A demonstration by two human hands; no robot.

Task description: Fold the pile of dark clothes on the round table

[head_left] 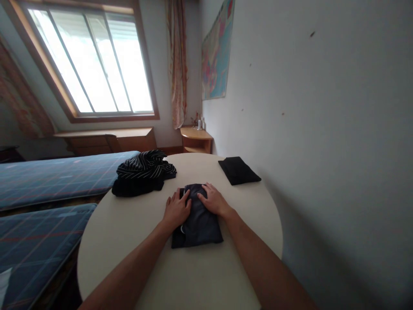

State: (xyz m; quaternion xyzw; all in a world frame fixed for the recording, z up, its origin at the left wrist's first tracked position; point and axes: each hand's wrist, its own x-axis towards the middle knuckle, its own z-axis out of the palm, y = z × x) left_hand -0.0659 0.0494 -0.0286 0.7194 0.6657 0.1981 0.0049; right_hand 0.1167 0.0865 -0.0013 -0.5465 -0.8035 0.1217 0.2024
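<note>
One folded garment (204,226), dark grey-blue with a black portion showing along its left side and a pale curved strip at the left edge. Location: middle of the round white tabletop (111,241), directly before the person, lying flat. Form: compact, roughly rectangular bundle. Orientation: long axis appears to run away from the person, near edge almost crosswise with its right corner set slightly farther off; far end toward the window side. Front or back of the garment: cannot be told.

Two hands, bare. Left hand (177,209): grip spread, palm down over the garment's left side, fingers aimed at the far end. Right hand (213,200): grip likewise spread, resting on the far right part, thumb apart from the fingers, which point forward and to the left.

One heap, left far part of the same surface: black cloth with white stripes (140,166), crumpled, lying over plain black cloth (137,188).

One black folded cloth (239,171), right far part, flat, set slantwise near the wall (322,94).

Surroundings: two plaid mattresses (64,176) at left; window (97,64); patterned curtain (178,64); wall map (217,60); wooden corner shelf (196,133).
</note>
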